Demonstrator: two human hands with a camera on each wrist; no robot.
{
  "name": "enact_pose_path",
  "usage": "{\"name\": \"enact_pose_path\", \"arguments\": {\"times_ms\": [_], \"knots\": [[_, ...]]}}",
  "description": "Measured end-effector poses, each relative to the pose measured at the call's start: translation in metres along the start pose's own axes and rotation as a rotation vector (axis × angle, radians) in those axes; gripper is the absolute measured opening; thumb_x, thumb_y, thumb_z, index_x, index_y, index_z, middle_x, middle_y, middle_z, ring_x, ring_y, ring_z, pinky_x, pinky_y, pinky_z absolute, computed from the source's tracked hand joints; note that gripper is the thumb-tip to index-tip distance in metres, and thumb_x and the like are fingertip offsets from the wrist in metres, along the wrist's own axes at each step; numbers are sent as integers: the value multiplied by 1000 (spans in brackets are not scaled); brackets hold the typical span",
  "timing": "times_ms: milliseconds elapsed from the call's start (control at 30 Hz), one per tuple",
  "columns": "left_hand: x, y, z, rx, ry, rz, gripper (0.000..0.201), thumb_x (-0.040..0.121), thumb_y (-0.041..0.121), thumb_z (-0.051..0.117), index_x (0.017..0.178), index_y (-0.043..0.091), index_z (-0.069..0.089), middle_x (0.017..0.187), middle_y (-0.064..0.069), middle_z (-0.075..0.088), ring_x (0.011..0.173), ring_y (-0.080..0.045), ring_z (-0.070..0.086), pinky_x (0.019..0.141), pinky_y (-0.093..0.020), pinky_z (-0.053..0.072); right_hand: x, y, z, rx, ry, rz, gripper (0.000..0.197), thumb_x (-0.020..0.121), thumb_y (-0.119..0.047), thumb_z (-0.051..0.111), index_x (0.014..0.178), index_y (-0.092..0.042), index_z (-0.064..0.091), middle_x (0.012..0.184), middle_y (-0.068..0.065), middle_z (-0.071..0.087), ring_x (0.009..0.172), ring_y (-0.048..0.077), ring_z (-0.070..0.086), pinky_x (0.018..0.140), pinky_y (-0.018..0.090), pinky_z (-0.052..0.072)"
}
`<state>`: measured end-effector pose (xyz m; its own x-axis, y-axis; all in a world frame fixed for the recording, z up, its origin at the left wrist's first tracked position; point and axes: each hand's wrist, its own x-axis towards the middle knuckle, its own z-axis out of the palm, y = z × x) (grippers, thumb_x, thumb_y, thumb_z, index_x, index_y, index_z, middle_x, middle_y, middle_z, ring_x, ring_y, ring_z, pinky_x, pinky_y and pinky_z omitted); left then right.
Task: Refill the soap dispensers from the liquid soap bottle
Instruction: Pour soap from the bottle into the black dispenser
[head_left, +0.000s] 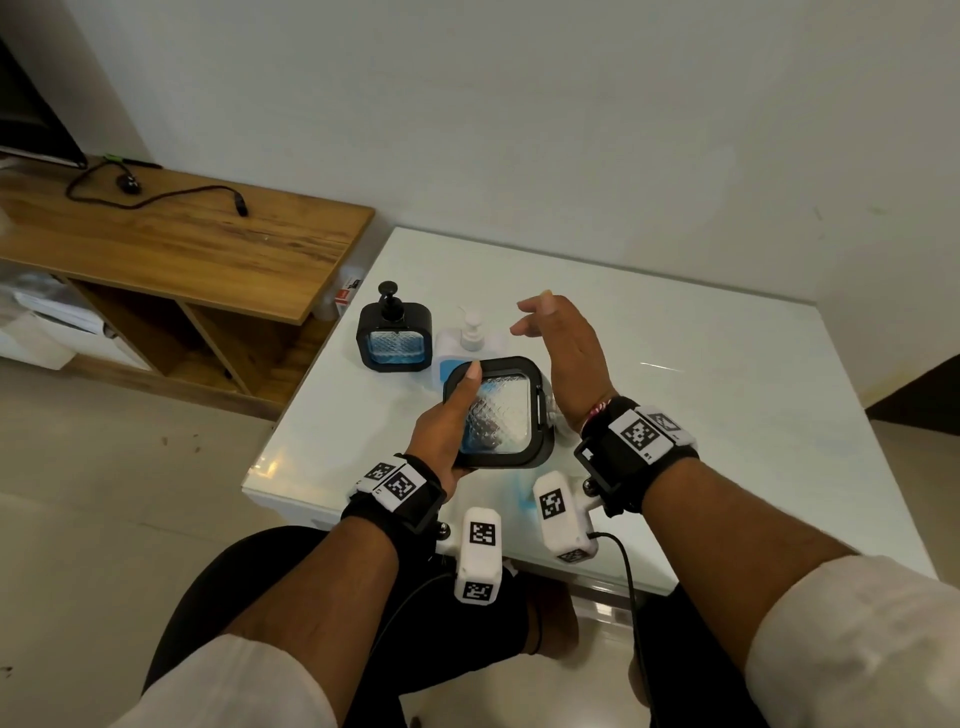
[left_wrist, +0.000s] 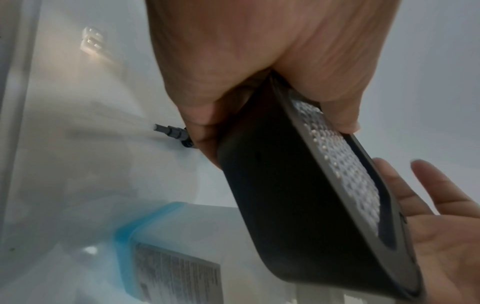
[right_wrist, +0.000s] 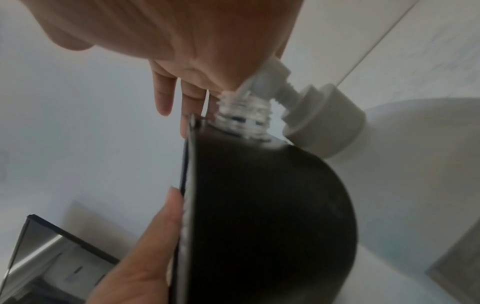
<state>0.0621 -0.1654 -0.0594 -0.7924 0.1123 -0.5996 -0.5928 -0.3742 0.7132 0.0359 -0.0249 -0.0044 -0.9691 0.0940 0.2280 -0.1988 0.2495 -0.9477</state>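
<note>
A black square soap dispenser (head_left: 506, 415) with a textured clear window is tilted in the air over the table. My left hand (head_left: 441, 436) grips its lower left corner, thumb pressed on the window. Its clear threaded neck (right_wrist: 242, 118) is bare, with no pump on it. My right hand (head_left: 563, 343) hovers just right of it with fingers spread, holding nothing. Behind stands the white liquid soap bottle (head_left: 467, 345) with its pump and blue soap. A second black dispenser (head_left: 395, 338), pump fitted and partly blue inside, stands to the left.
The white glossy table (head_left: 701, 415) meets the wall at the back; its near edge runs under my wrists. A wooden shelf unit (head_left: 182, 244) with a black cable stands to the left, lower than the table. Bare tabletop lies to the right.
</note>
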Motion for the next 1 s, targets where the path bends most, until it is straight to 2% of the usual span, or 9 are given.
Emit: {"name": "enact_pose_path", "arguments": {"times_ms": [67, 167, 267, 333, 400, 500, 600, 800, 1000], "knots": [[1, 0, -2, -6, 8, 7, 83, 59, 67, 78, 125, 18, 68, 115, -6, 77, 108, -28, 73, 88, -43, 61, 1, -3, 2, 18, -6, -9, 65, 83, -67, 28, 103, -15, 61, 97, 6, 67, 98, 12, 61, 89, 18, 41], [3, 0, -3, -14, 4, 14, 93, 50, 69, 82, 126, 18, 68, 117, -7, 76, 109, -29, 72, 96, -49, 58, 3, -4, 4, -10, -27, -10, 67, 83, -67, 29, 102, -12, 61, 98, 3, 67, 99, 12, 61, 90, 20, 42], [5, 0, -2, -1, 7, 18, 94, 46, 70, 82, 123, 18, 69, 115, -7, 77, 109, -29, 72, 97, -50, 58, 3, 1, 2, -57, -54, 19, 66, 84, -68, 29, 102, -13, 61, 90, -3, 67, 89, 5, 60, 84, 17, 43], [6, -1, -2, 8, 6, 21, 98, 43, 71, 83, 124, 18, 69, 114, -6, 77, 109, -30, 72, 98, -51, 57, 1, 4, 2, -77, -61, 22, 59, 89, -62, 31, 103, -12, 61, 89, -3, 66, 84, 2, 58, 82, 18, 42], [5, -1, -2, 4, 1, 28, 96, 45, 70, 83, 125, 17, 69, 114, -7, 77, 109, -30, 72, 98, -52, 57, 1, 2, -1, -45, -25, 45, 54, 92, -57, 32, 102, -13, 61, 91, -1, 67, 86, 1, 59, 82, 19, 41], [4, -2, -2, -3, 4, 23, 92, 50, 67, 82, 126, 15, 69, 115, -7, 77, 108, -29, 73, 96, -50, 58, 5, -4, -1, 5, 13, 93, 52, 91, -58, 28, 104, -19, 61, 97, 1, 68, 91, 0, 60, 80, 18, 39], [2, -1, -2, -18, -6, 24, 91, 53, 66, 81, 127, 15, 68, 115, -7, 77, 108, -28, 73, 96, -50, 58, 7, -5, 0, 1, 5, 113, 55, 91, -60, 25, 108, -22, 60, 102, 3, 68, 100, 10, 60, 84, 25, 41], [3, -2, -2, -14, -18, 24, 89, 54, 66, 82, 126, 16, 68, 117, -9, 76, 108, -29, 73, 98, -51, 57, -2, 1, 1, -100, -75, 92, 53, 91, -58, 28, 104, -19, 60, 92, 1, 67, 89, 9, 60, 78, 18, 40], [3, -3, -3, -13, -11, 23, 94, 51, 68, 83, 128, 16, 68, 116, -7, 77, 108, -28, 73, 98, -51, 57, 7, -5, 0, -2, 35, 117, 50, 91, -59, 25, 104, -25, 59, 100, 4, 68, 98, 11, 61, 83, 26, 40]]}}
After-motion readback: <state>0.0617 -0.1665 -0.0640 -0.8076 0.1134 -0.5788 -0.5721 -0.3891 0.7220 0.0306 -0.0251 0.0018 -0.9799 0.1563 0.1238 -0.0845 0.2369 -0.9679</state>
